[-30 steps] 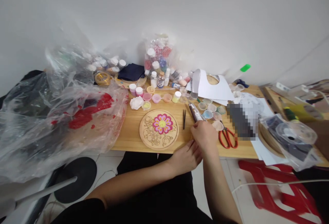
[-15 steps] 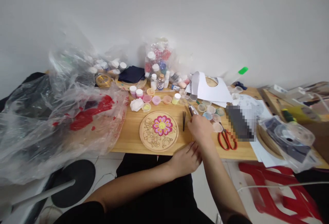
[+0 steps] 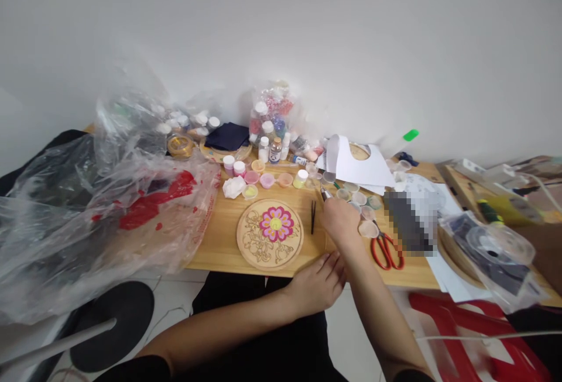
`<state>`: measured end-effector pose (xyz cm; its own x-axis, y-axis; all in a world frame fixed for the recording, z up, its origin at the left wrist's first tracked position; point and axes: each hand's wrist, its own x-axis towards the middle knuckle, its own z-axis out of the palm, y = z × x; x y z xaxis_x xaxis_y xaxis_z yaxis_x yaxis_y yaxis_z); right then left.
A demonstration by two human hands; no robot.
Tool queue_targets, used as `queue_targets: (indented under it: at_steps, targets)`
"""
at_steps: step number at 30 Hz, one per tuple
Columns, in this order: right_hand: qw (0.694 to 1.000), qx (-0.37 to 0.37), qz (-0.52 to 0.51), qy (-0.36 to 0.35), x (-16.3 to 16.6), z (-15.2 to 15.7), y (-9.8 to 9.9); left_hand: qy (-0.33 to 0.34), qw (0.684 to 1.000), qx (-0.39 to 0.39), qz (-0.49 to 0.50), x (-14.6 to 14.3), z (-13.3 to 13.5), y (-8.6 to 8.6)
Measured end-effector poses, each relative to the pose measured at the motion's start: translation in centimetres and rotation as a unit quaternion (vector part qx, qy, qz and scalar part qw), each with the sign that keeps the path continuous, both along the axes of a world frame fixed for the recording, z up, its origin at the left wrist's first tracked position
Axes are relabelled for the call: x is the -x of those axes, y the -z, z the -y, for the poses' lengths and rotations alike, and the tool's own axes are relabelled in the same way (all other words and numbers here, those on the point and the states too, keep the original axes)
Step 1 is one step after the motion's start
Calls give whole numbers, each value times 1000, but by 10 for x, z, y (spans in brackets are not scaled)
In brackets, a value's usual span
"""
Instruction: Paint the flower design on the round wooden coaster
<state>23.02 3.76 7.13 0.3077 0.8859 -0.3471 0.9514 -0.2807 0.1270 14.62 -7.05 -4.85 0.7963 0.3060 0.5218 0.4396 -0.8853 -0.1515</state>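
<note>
My right hand (image 3: 341,218) is closed around a slim pen-like tool (image 3: 325,193), whose dark and metallic front end points away from me; most of it is hidden in the fist. Under my right wrist, my left hand (image 3: 319,281) lies at the front edge of the table with its fingers stretched out. A thin yellowish line (image 3: 326,243) shows on the wood just beyond those fingers. Black tweezers (image 3: 313,217) lie left of my right hand. Further left is a round wooden board (image 3: 250,251) with a pink and purple flower (image 3: 276,223) and bare line drawings.
Orange-handled scissors (image 3: 387,253) and several small clear cups (image 3: 367,229) lie to the right. Colour pots (image 3: 266,181) and bottles (image 3: 275,150) line the back. A plastic bag (image 3: 175,236) covers the left side; white paper (image 3: 364,168) stands behind.
The view has tilted up slightly, so the table sits lower. My right hand has tipped the tool more upright and moved slightly; my left hand stays at the table edge.
</note>
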Motion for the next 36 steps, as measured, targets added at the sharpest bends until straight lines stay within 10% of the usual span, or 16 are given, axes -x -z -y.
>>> queue_targets:
  at_steps: [15, 27, 36]
  targets:
    - [988, -47, 1, -149, -8, -27, -41, -12, 999, -30, 13, 0, -1, 0]
    - [924, -30, 14, -382, 57, -83, -63, -1, 1000, -20, 2, -2, -1, 2]
    - [904, -39, -90, -416, 129, -116, -82, -1, 999, -44, 12, -2, -2, 1]
